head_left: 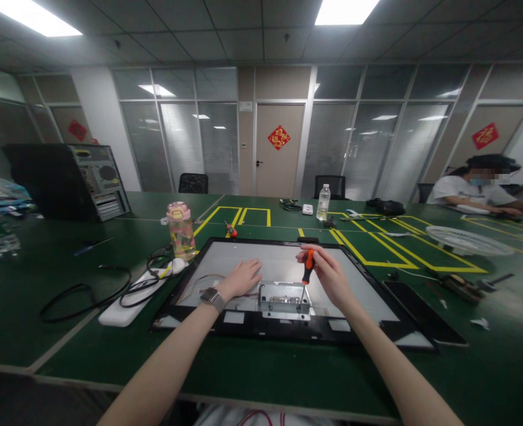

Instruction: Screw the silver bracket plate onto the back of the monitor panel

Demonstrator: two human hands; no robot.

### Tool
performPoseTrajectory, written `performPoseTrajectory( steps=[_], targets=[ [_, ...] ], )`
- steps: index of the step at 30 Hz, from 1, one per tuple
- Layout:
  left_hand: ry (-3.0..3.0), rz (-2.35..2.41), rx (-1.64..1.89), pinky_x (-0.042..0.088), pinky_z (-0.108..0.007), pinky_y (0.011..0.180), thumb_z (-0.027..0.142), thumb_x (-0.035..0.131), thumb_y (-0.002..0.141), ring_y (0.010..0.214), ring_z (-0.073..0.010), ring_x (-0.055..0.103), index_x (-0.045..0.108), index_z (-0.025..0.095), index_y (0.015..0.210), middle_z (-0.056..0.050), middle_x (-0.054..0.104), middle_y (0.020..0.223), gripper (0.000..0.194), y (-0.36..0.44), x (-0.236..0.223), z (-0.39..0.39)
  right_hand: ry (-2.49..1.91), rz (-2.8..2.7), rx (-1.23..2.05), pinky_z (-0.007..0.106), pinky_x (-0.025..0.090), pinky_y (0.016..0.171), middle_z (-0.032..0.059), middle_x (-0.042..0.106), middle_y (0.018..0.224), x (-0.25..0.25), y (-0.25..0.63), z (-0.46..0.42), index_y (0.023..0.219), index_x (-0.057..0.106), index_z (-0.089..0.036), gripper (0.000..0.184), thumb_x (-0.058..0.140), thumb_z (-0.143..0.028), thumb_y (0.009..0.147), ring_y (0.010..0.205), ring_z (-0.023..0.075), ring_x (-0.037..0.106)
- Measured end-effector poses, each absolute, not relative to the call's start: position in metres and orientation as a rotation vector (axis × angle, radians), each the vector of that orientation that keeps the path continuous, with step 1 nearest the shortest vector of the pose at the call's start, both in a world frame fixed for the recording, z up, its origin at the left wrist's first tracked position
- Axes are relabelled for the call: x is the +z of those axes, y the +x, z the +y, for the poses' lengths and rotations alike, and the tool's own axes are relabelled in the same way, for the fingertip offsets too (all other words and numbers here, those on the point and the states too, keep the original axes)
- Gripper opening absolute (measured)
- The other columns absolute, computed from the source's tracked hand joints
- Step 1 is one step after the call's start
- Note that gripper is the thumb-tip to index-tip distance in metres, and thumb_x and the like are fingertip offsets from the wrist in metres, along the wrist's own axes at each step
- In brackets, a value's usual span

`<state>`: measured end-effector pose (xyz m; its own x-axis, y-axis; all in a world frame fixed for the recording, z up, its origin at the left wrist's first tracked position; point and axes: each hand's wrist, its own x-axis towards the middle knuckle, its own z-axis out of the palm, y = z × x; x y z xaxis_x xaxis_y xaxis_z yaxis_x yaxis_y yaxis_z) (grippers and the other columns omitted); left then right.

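A flat display panel [288,257] with a black frame lies on the green table in front of me. On its near middle part sits a silver metal bracket [283,309]. My right hand [330,272] grips an orange and black screwdriver [308,269], held nearly upright. The shaft points down at the bracket's right end; whether its tip sits in a screw is too small to tell. My left hand [242,278], with a watch [212,298] on the wrist, rests flat on the panel just left of the bracket, fingers stretched out.
Left of the panel are a white power strip [132,299], black cables [84,305] and a pink-lidded bottle [180,231]. A black computer case [66,180] stands farther left. A black slab [423,312] and a caliper-like tool [459,287] lie right. Another person [474,192] sits far right.
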<state>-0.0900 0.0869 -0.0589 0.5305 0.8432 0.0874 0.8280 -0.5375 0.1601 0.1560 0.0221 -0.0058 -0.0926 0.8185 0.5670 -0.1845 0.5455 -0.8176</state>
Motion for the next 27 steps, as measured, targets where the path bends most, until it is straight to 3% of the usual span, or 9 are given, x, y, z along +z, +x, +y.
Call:
performPoseTrajectory(
  steps=[7,12,20,27],
  targets=[
    [2.662,1.454,0.236,0.017,-0.045,0.111,0.037,0.03,0.095,0.137,-0.023,0.025,0.036,0.016,0.138,-0.011,0.03,0.148,0.048,-0.09,-0.058,0.086,-0.685,-1.529,0.737,0.035,0.046,0.075,0.0035,0.063,0.077,-0.003,0.159,0.017,0.105,0.067,-0.022,0.028,0.052,-0.037,0.087,0.077,0.021,0.058],
    [2.666,1.462,0.228,0.017,-0.044,0.111,0.035,0.03,0.095,0.136,-0.0231,0.027,0.037,0.015,0.138,-0.012,0.03,0.148,0.047,-0.089,-0.059,0.087,-0.701,-1.56,0.7,0.038,0.049,0.076,0.0043,0.067,0.083,0.0,0.157,0.012,0.111,0.064,-0.022,0.031,0.054,-0.037,0.085,0.08,0.0215,0.062],
    [2.675,1.465,0.222,0.018,-0.045,0.111,0.035,0.029,0.096,0.137,-0.0224,0.025,0.036,0.016,0.138,-0.011,0.029,0.148,0.047,-0.089,-0.06,0.087,-0.772,-1.576,0.469,0.038,0.048,0.081,0.004,0.063,0.089,-0.006,0.156,0.017,0.102,0.068,-0.025,0.025,0.064,-0.034,0.08,0.085,0.0215,0.059],
    [2.677,1.465,0.215,0.018,-0.045,0.111,0.036,0.03,0.096,0.137,-0.0227,0.026,0.036,0.016,0.138,-0.011,0.029,0.148,0.048,-0.089,-0.059,0.087,-0.743,-1.545,0.644,0.037,0.05,0.079,0.0059,0.067,0.093,-0.002,0.156,0.012,0.109,0.065,-0.024,0.029,0.053,-0.037,0.086,0.086,0.0223,0.063]
  ],
)
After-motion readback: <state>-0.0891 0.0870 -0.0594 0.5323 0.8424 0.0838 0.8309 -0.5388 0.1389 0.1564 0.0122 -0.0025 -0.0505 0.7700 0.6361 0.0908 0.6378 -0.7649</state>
